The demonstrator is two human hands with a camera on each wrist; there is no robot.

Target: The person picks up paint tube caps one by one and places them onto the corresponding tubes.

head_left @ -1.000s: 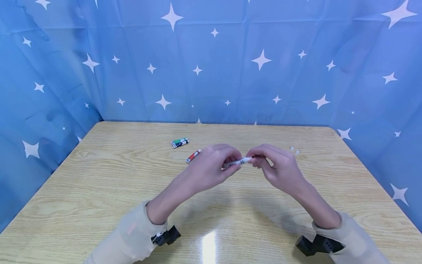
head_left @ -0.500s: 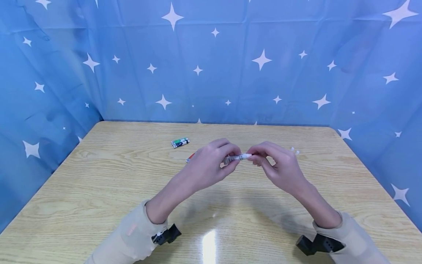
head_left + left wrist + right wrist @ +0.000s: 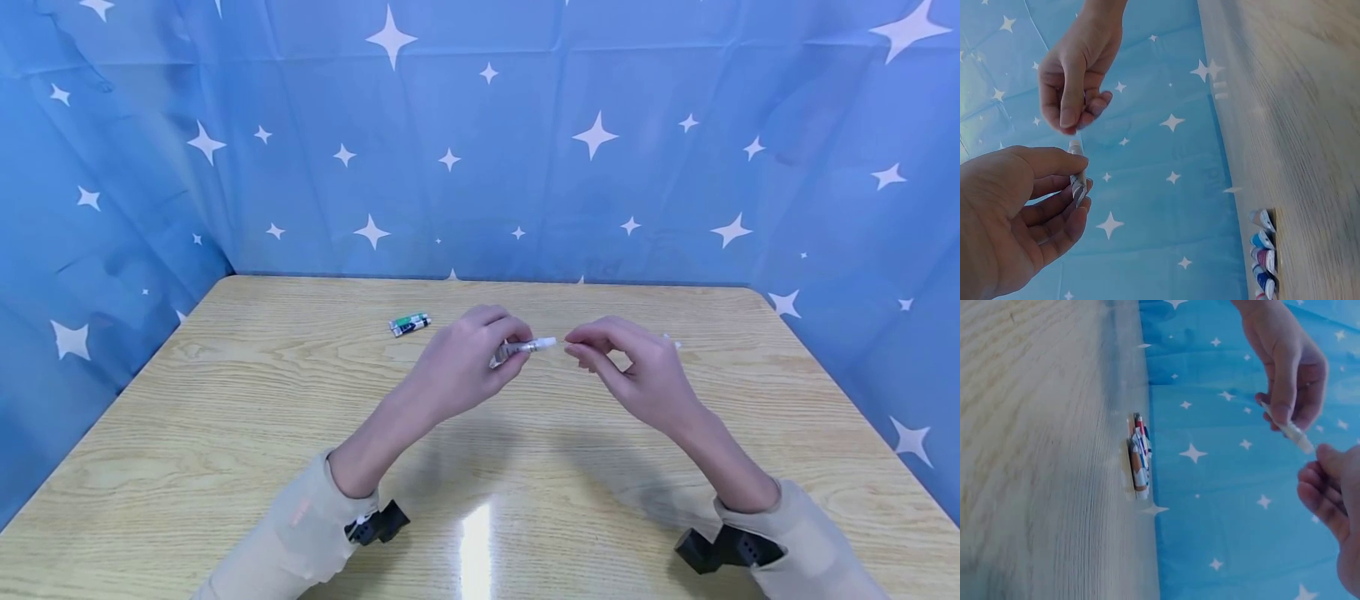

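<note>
A small whitish paint tube [image 3: 522, 346] lies across the fingers of my left hand [image 3: 468, 358], which pinches it between thumb and forefinger. Its white tip points right. My right hand [image 3: 637, 367] has thumb and forefinger brought together, a short gap from that tip. In the left wrist view the right hand [image 3: 1079, 81] is just beyond the tube [image 3: 1077, 172]. The right wrist view shows the tube's tip [image 3: 1305, 445] close to the right thumb [image 3: 1329, 456]. Whether the right fingertips pinch something tiny is too small to tell.
A green tube [image 3: 407, 319] and a dark blue tube [image 3: 412, 327] lie side by side on the wooden table [image 3: 225, 400]. Several coloured tubes [image 3: 1263, 259] show in the left wrist view. Small white pieces [image 3: 672, 340] lie behind the right hand. A blue starry curtain [image 3: 480, 192] stands behind.
The left hand has moved left and slightly up with the tube, whose tip has come away from the right fingertips. The red tube is now hidden behind the left hand.
</note>
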